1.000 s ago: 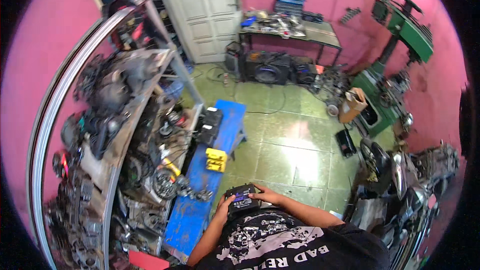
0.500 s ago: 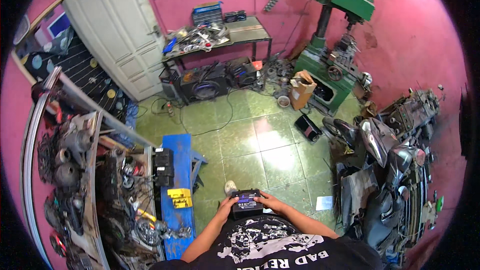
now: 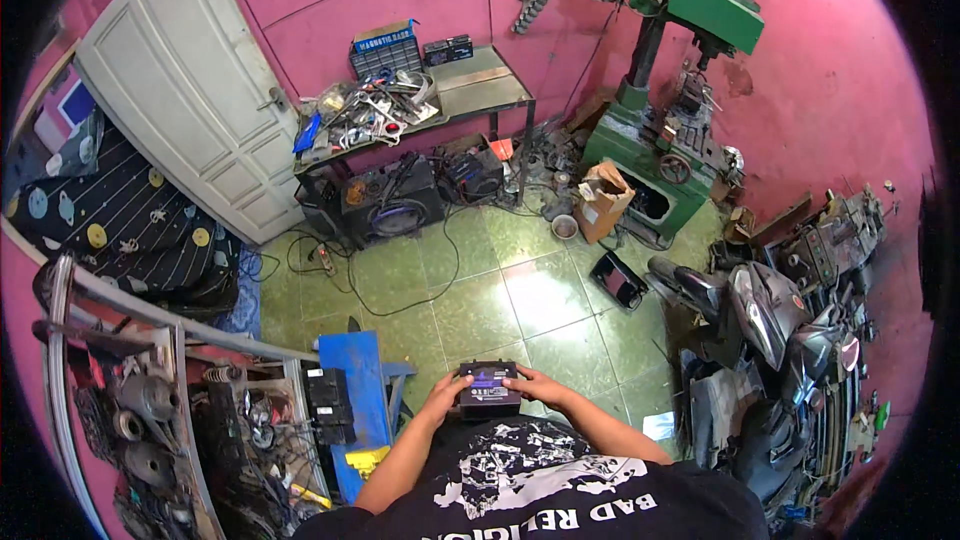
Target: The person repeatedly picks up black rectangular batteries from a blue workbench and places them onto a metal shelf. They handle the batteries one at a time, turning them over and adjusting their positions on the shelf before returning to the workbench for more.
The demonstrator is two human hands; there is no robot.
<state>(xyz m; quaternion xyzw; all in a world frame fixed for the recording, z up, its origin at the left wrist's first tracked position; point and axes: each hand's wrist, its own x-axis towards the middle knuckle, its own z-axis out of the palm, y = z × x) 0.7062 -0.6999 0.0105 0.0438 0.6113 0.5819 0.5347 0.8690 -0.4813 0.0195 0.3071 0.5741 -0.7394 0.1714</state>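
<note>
A black box-shaped battery [image 3: 490, 398] with a purple label is held in front of my belly. My left hand [image 3: 447, 395] grips its left side, with the thumb over the top edge. On the opposite side my right hand [image 3: 537, 387] grips it in the same way. The fingers underneath are hidden. To the left of my left hand stands a blue bench [image 3: 352, 365]. Black batteries [image 3: 328, 405] sit along its left edge, and a yellow block-shaped thing [image 3: 368, 461] lies closer to me.
Metal shelves [image 3: 180, 410] full of greasy parts stand at my left. Motorcycle parts [image 3: 765, 315] crowd the right side. Ahead are a tool-covered table [image 3: 480, 90], a green drill press [image 3: 650, 140] and a cardboard box [image 3: 604, 202]. A black case [image 3: 618, 280] and a cable [image 3: 400, 311] lie on the tiles.
The view has tilted and shifted, so the bench and shelves sit lower in it. The battery appears slightly higher in the picture, with both hands still on it.
</note>
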